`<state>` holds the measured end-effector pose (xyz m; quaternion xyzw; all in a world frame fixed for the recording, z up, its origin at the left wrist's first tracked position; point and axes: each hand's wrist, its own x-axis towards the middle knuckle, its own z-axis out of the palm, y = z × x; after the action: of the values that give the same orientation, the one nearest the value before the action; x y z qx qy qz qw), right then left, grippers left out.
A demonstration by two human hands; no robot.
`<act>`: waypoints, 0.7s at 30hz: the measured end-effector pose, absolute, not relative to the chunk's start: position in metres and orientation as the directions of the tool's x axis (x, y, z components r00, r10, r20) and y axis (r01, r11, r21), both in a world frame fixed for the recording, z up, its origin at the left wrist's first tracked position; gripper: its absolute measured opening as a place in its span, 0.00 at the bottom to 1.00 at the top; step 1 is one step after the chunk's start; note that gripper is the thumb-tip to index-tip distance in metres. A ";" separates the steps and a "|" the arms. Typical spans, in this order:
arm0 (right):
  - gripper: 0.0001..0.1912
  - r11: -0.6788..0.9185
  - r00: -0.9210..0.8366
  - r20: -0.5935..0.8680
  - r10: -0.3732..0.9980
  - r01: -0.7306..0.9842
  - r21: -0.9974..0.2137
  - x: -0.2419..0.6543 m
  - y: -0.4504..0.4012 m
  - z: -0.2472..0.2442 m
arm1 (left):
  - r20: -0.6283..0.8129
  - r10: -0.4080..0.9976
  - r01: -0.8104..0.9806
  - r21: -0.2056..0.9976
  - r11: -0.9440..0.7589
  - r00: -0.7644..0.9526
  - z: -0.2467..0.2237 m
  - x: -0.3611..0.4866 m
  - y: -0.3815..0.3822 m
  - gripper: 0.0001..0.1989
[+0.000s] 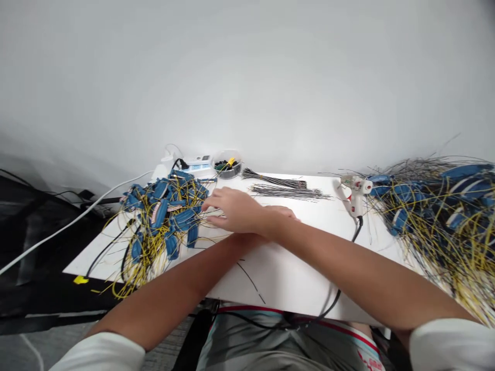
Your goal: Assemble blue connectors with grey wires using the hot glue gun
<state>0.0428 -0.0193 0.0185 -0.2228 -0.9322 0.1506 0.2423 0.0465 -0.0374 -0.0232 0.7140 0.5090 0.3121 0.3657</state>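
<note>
Hands (pixel 235 210) seemingly empty, by wire bundles (pixel 164 216)

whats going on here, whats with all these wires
A person's right hand reaches across a white board to the edge of a heap of blue connectors with yellow wires. The left hand sits mostly hidden behind the right wrist. Neither hand clearly holds anything. A second heap lies on the right beside a glue gun, and bundles of black wires lie further back.
</note>
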 end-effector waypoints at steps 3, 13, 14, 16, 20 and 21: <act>0.16 0.920 -0.900 0.269 0.343 0.264 -0.289 -0.003 -0.014 0.003 | 0.133 0.819 0.407 0.816 -0.410 0.558 -0.028 0.021 -0.044 0.14; 0.15 0.966 -0.895 0.366 0.256 0.249 -0.066 -0.018 -0.009 -0.012 | 0.240 0.778 0.561 0.575 -0.595 0.580 -0.039 0.022 -0.039 0.16; 0.14 0.963 -0.880 0.393 0.267 0.260 -0.071 -0.019 -0.007 -0.011 | 0.270 0.779 0.603 0.509 -0.615 0.566 -0.042 0.024 -0.039 0.14; 0.11 0.954 -0.843 0.447 0.298 0.284 -0.101 -0.022 -0.004 -0.009 | 0.319 0.737 0.637 0.373 -0.675 0.595 -0.046 0.026 -0.039 0.07; 0.09 0.893 -0.725 0.523 0.448 0.342 -0.292 -0.031 0.006 0.003 | 0.258 0.659 0.652 0.123 -0.748 0.707 -0.043 0.031 -0.043 0.06; 0.10 0.874 -0.695 0.531 0.484 0.347 -0.342 -0.033 0.010 0.008 | 0.224 0.634 0.638 0.067 -0.767 0.740 -0.041 0.034 -0.045 0.07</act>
<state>-0.0330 0.0097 0.0083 -0.2271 -0.9143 0.1079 0.3174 0.0336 -0.0448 -0.0407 0.9326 0.3410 0.1177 -0.0073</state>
